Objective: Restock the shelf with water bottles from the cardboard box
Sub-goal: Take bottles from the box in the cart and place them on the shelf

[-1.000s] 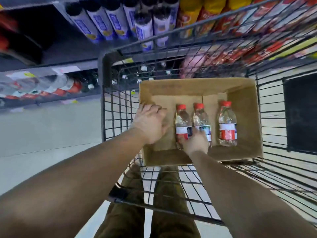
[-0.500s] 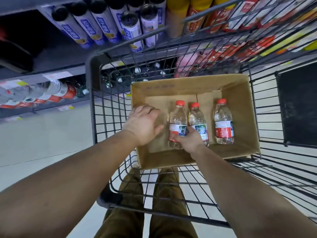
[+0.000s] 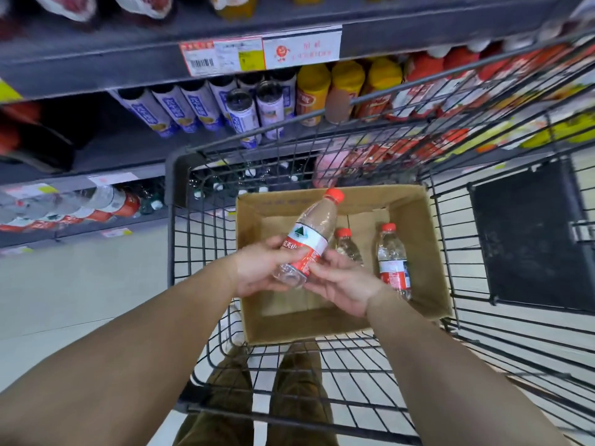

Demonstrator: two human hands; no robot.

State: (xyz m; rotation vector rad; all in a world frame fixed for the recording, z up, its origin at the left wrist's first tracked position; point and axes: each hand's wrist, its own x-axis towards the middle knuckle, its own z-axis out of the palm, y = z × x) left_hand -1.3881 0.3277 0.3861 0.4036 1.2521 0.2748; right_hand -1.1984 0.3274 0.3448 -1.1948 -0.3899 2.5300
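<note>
- Shelf (image 3: pixel 106 59): grey metal boards above and beyond both hands, with paper price tags on the front edge. The tiers carry rows of drinks. On the low tier, far left of the left hand, clear bottles with red labels (image 3: pixel 106 202) lie in a blurred row; judged from the matching labels, this is probably where the water goes.
- Cart (image 3: pixel 322 146): dark wire mesh, enclosing the space under and around both hands.
- Cardboard box (image 3: pixel 425 252): plain brown corrugated board, open at the top, resting in the cart directly below the hands. Most of its floor is bare, so the restocking appears near its end.
- Left hand (image 3: pixel 257 268): fingers curled round the lower half of the lifted bottle.
- Right hand (image 3: pixel 347 281): fingertips pinching the same bottle at its red label and base.
- Lifted bottle (image 3: pixel 309 236): clear ribbed plastic, red cap, white and red label. It is held tilted above the box, cap pointing away, and is not yet shelved.
- Two remaining bottles: one (image 3: pixel 394 262) upright just right of the right hand; the other (image 3: pixel 347 246) partly hidden behind the right hand. Both await removal.
</note>
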